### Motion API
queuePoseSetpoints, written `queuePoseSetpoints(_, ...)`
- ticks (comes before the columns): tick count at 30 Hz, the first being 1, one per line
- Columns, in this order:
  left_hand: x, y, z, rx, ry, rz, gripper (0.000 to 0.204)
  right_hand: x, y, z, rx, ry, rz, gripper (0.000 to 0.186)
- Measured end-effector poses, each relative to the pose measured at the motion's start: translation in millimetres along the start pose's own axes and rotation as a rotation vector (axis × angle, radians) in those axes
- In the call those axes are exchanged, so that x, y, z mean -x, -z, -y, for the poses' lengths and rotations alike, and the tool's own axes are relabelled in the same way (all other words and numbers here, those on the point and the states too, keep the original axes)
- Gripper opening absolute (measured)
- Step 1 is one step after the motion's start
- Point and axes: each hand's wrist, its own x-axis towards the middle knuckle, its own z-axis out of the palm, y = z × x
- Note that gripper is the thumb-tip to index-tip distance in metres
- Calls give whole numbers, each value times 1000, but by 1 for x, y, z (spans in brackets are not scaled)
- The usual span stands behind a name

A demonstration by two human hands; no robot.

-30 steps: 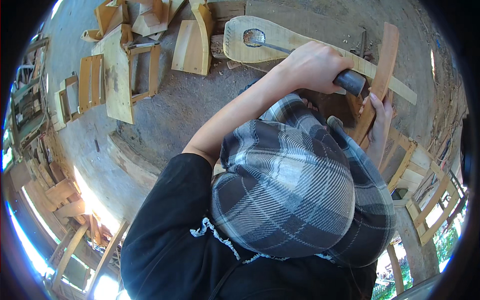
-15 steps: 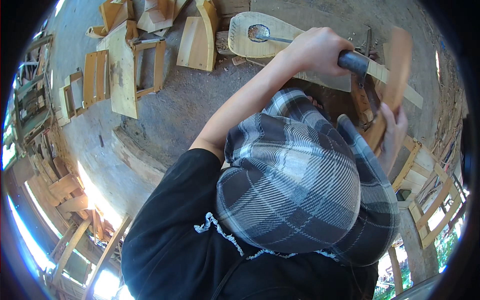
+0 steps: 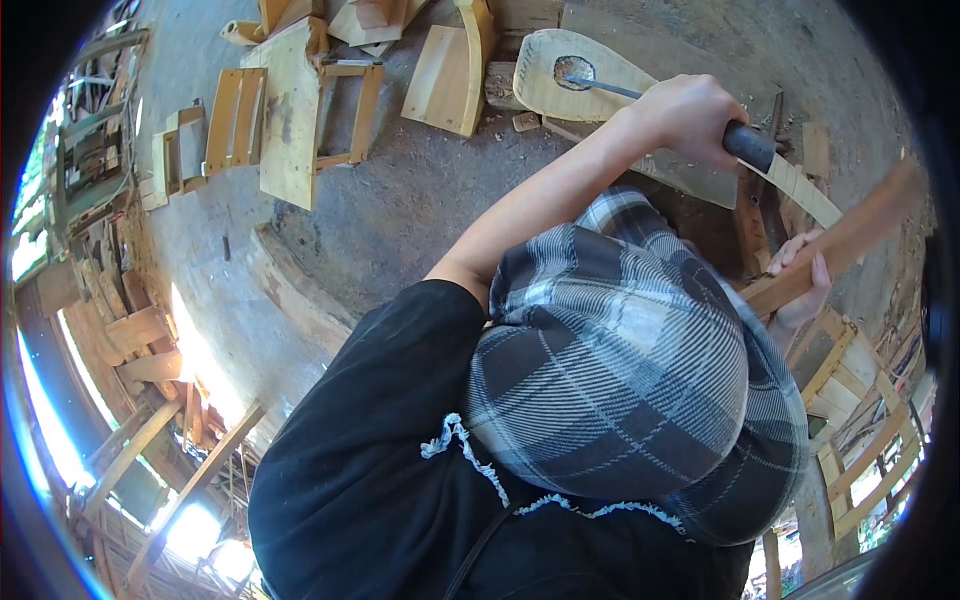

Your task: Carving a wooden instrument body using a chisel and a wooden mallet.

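"Swung further right since a second ago, that wooden bar [image 3: 850, 235], its far end blurred."

"Right hand [image 3: 803, 303] grips it; left hand [image 3: 698, 115] wraps the dark-handled tool [image 3: 750, 147], its shaft [image 3: 610, 87] reaching the hollow [image 3: 573, 64] in the pale board [image 3: 545, 97]."

"Writing there?"

"Marks [image 3: 525, 62] near its rounded edge, unreadable."

"Room?"

"Floor [image 3: 390, 220] left of the forearm [image 3: 550, 200]; slatted wooden pieces [image 3: 235, 115] beyond, plaid cloth [image 3: 610, 370] below."

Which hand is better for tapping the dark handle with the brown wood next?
Probably the right hand: it grips the brown wood. The left hand is busy holding the dark-handled tool, whose metal rod reaches the hollow in the pale wood.
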Motion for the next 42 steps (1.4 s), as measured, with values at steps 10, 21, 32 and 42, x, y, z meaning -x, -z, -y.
queuePoseSetpoints(10, -8, -1, 10, -45, 56, 11, 30, 3, 15, -17, -280, 63, 59, 30)
queuePoseSetpoints(21, -9, -6, 26, -58, 16, -20, 34, 9, 1, -32, -44, -278, -37, 42)
queuePoseSetpoints(32, -3, -3, 25, -99, 116, 81, 40, 11, -41, -42, 465, -50, -1, 39)
queuePoseSetpoints(42, -3, -3, 30, -123, 143, -2, 31, -4, -29, -43, 554, 149, 69, 41)
